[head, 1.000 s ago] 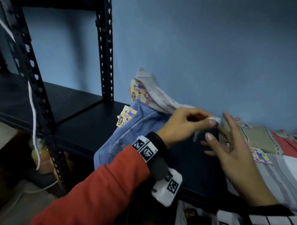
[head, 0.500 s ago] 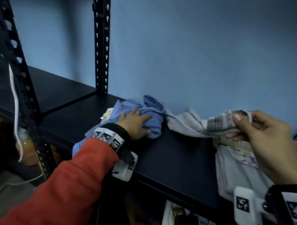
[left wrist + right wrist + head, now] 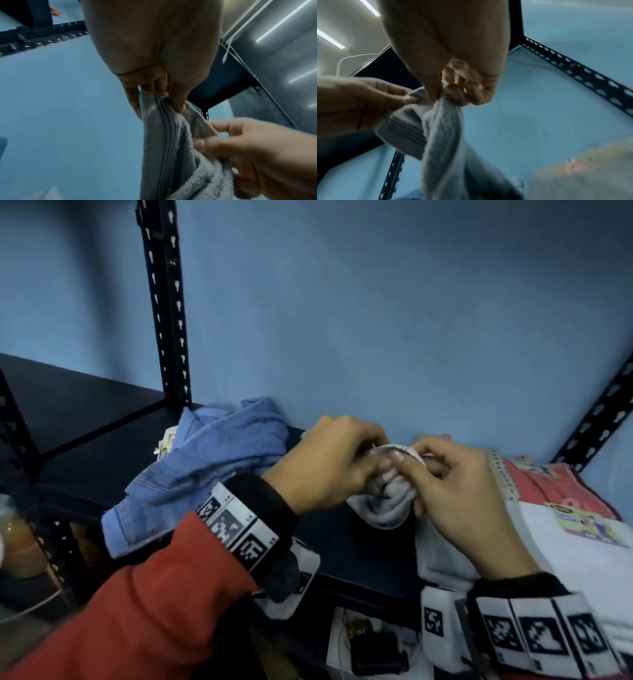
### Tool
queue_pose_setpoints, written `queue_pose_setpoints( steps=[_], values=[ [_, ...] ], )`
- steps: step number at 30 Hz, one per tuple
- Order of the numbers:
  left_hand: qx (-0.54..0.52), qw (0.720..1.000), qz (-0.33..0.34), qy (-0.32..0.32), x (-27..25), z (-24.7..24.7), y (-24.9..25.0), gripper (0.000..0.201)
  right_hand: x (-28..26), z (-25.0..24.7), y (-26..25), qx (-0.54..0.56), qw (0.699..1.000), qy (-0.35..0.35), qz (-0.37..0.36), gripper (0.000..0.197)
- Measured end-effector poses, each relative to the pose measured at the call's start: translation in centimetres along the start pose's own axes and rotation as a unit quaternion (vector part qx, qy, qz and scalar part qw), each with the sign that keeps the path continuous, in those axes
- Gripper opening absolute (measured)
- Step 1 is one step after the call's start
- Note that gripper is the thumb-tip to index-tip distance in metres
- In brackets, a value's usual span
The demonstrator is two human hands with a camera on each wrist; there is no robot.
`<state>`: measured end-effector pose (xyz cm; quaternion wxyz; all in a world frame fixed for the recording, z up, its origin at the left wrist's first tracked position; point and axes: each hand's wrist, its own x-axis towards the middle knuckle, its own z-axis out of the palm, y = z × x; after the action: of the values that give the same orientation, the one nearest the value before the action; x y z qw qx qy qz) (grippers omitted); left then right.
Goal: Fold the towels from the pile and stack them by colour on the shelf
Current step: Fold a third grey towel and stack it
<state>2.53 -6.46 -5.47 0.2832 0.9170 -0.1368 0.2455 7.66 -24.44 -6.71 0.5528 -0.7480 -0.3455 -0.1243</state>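
A grey towel hangs bunched just above the dark shelf board, held at one edge by both hands. My left hand pinches its striped hem; the left wrist view shows the hem of the grey towel between the fingers of my left hand. My right hand pinches the same edge right beside it, and in the right wrist view my right hand grips the grey towel. A crumpled blue towel lies to the left against the wall.
Folded towels lie at the right of the shelf: a white one with a printed label in front, a red one behind. A perforated black upright stands at the back left, another at the right. Objects sit on a lower level.
My left hand has let go of the blue towel and moved right to the grey towel. My right hand has brought the grey towel left, so both hands now meet on it.
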Motion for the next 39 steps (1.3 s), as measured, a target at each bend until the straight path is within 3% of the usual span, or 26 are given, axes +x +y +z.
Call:
queue_pose_setpoints(
  steps=[2, 5, 11, 14, 19, 22, 24, 28, 31, 35, 37, 39],
  values=[
    [-0.006, 0.998, 0.01, 0.06, 0.2, -1.2, 0.1, 0.01, -0.1, -0.2, -0.1, -0.053, 0.998, 0.03, -0.033, 0.015],
    [-0.01, 0.99, 0.026, 0.138, 0.9, -4.5, 0.8, 0.012, 0.5, -0.9, -0.3, -0.166, 0.982, 0.067, -0.058, 0.014],
    [0.093, 0.971, 0.058, 0.212, 5.1, -9.5, 0.4, 0.014, 2.8, -4.4, 0.4, -0.213, 0.97, 0.114, -0.029, 0.011],
    [0.085, 0.963, 0.042, 0.252, 5.2, -9.1, -1.4, 0.015, 2.7, -5.5, 1.1, -0.198, 0.977, 0.085, 0.01, 0.021],
    [0.091, 0.954, 0.004, 0.285, 4.5, -8.8, -4.6, 0.016, 1.6, -6.2, 0.8, -0.069, 0.993, -0.038, 0.084, 0.022],
    [0.093, 0.939, -0.05, 0.327, 3.7, -10.2, -6.9, 0.017, 1.1, -5.6, 0.3, -0.096, 0.983, -0.126, 0.092, 0.023],
    [0.084, 0.92, -0.092, 0.371, 2.6, -11.4, -8.3, 0.022, 1.0, -5.5, 0.6, -0.14, 0.979, -0.127, 0.081, 0.021],
    [0.083, 0.89, -0.159, 0.418, 0.9, -13.2, -9.6, 0.026, 0.9, -6.0, 1.4, -0.143, 0.984, -0.041, 0.095, 0.014],
    [0.068, 0.884, -0.191, 0.421, 0.2, -13.2, -10.0, 0.034, 0.6, -5.9, 1.7, -0.071, 0.992, 0.032, 0.097, 0.016],
    [0.018, 0.896, -0.232, 0.379, 0.8, -11.1, -9.3, 0.025, -0.1, -3.8, 2.0, 0.045, 0.984, 0.096, 0.145, 0.011],
    [-0.08, 0.919, -0.224, 0.316, 1.6, -9.3, -7.3, 0.016, -0.5, -2.7, 2.1, 0.053, 0.983, 0.1, 0.144, 0.015],
    [-0.188, 0.945, -0.188, 0.192, 2.1, -6.8, -4.7, 0.009, -0.6, -1.8, 1.9, 0.058, 0.983, 0.091, 0.149, 0.017]
  ],
)
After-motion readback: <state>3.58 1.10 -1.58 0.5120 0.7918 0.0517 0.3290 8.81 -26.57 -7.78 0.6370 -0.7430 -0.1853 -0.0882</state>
